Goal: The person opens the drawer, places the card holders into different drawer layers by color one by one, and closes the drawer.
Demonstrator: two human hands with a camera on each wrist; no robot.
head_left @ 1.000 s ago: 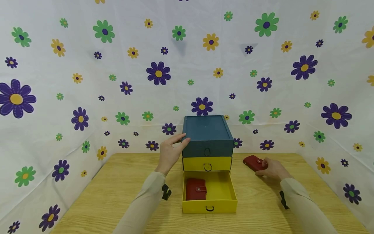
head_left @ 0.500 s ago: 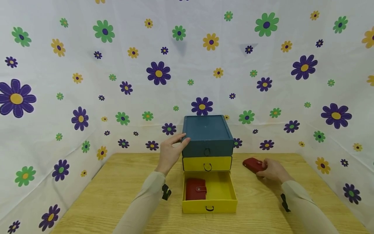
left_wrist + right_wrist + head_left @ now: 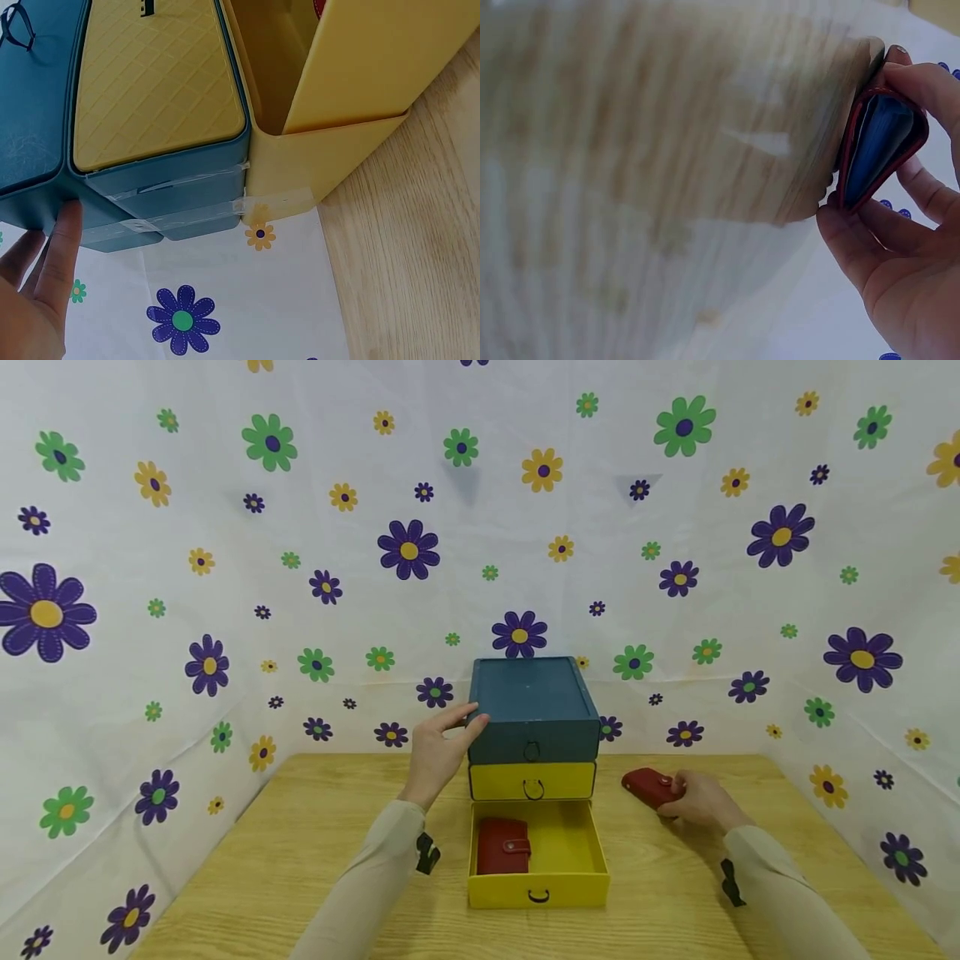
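Observation:
My right hand (image 3: 701, 800) holds a red snap wallet (image 3: 649, 785) over the right part of the table. In the right wrist view, thumb and fingers pinch the wallet (image 3: 885, 146), its blue inside showing at the open end. My left hand (image 3: 435, 760) rests its fingertips on the left side of a stacked drawer unit with a blue top (image 3: 528, 689); the left wrist view shows a finger (image 3: 63, 247) straight against the blue side. The bottom yellow drawer (image 3: 537, 890) is pulled out. Inside it, on the left, lies another red wallet (image 3: 501, 846) with a snap strap.
The middle yellow drawer (image 3: 532, 781) and the top blue drawer (image 3: 525, 743) are pushed in, each with a black loop handle. Everything stands on a wooden table (image 3: 315, 860). A white flowered cloth (image 3: 480, 527) hangs behind and at both sides.
The right hand and its wallet have shifted only slightly, the wallet tilting a little. The left hand stays at the drawer unit, and the drawers have not moved.

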